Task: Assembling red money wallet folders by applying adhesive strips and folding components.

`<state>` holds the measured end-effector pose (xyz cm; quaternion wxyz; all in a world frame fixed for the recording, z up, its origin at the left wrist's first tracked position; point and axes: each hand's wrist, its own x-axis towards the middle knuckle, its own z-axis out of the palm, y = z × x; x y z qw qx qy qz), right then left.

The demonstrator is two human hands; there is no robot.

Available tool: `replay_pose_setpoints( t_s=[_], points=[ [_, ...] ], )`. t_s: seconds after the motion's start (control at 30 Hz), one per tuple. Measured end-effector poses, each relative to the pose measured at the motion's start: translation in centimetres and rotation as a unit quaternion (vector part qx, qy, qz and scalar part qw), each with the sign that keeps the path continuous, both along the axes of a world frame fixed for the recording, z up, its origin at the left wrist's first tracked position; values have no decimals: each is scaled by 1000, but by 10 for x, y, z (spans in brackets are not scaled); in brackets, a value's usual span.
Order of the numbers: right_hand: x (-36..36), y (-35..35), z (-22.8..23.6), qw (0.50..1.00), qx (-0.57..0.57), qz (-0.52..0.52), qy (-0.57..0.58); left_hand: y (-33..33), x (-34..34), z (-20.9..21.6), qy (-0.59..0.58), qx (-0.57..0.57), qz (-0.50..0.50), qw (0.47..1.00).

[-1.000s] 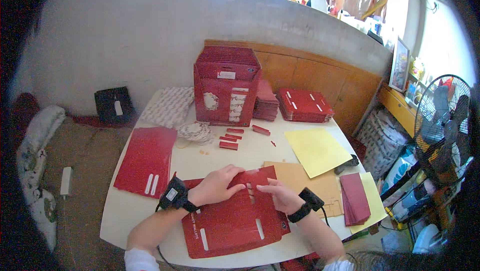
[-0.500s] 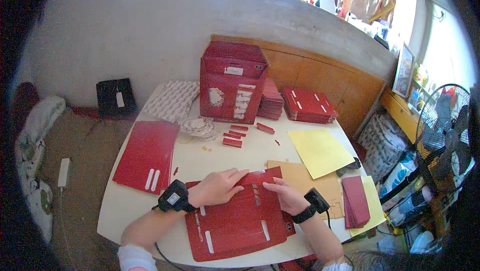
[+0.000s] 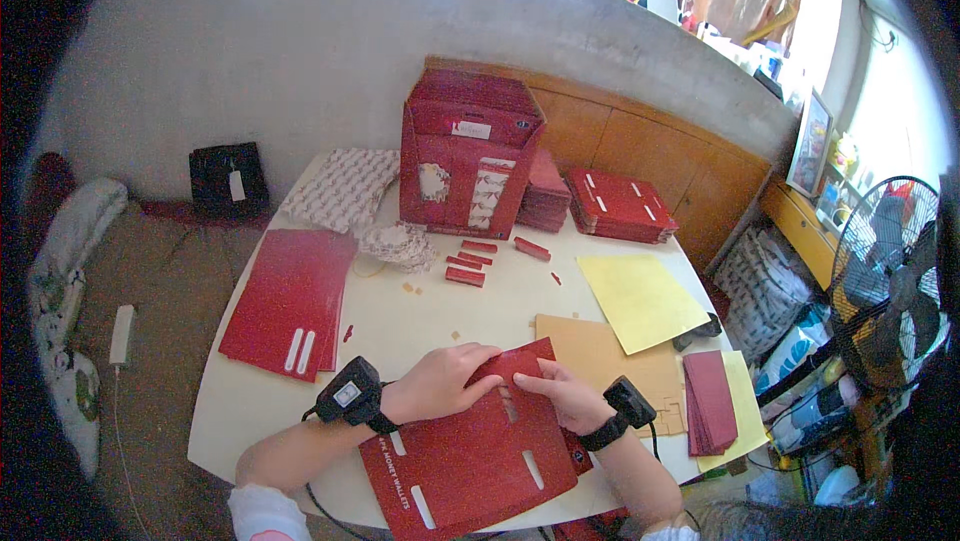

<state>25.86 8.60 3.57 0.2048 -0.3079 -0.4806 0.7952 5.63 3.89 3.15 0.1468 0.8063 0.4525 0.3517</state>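
A red printed cardboard piece (image 3: 470, 476) with white slot-like cut-outs lies tilted at the near edge of the table, overhanging it slightly. Across its far end rests my left hand (image 3: 440, 386), its fingers curled over the card and its thumb toward the middle. My right hand (image 3: 568, 396) grips the far right part, thumb on top and fingers partly hidden. Both thumbs are close together over a narrow slot. Beneath the right side shows another layer of red card (image 3: 582, 461). Each wrist wears a black strapped device.
Flat red sheets (image 3: 285, 291) lie left. Small red strips (image 3: 465, 278) and a tall red box (image 3: 470, 171) are beyond my hands, with a stack of slotted red cards (image 3: 620, 206) at far right. Yellow paper (image 3: 642, 301), brown card (image 3: 600, 371) and dark red strips (image 3: 708, 406) lie right.
The far end of the card has come slightly nearer, and its near edge has slid toward me. My right thumb has moved left, closer to my left thumb. Both hands keep their hold.
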Motion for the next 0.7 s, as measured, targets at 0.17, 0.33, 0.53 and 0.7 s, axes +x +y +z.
replay_pose_setpoints(
  t_s=[0.17, 0.33, 0.53, 0.7],
  points=[
    [-1, 0, -4, 1000, 2, -11, 0, 1, 1, -1, 1, 15, 0, 1000],
    [-3, 0, 1, 1000, 14, 18, 22, 1, 2, 1, 5, 14, 7, 1000],
    [-4, -1, 5, 1000, 0, -4, 11, 4, 2, 0, -3, 33, -11, 999],
    [-1, 3, 0, 1000, 1, 4, 22, 6, 2, -1, -2, 39, -12, 999]
  ],
)
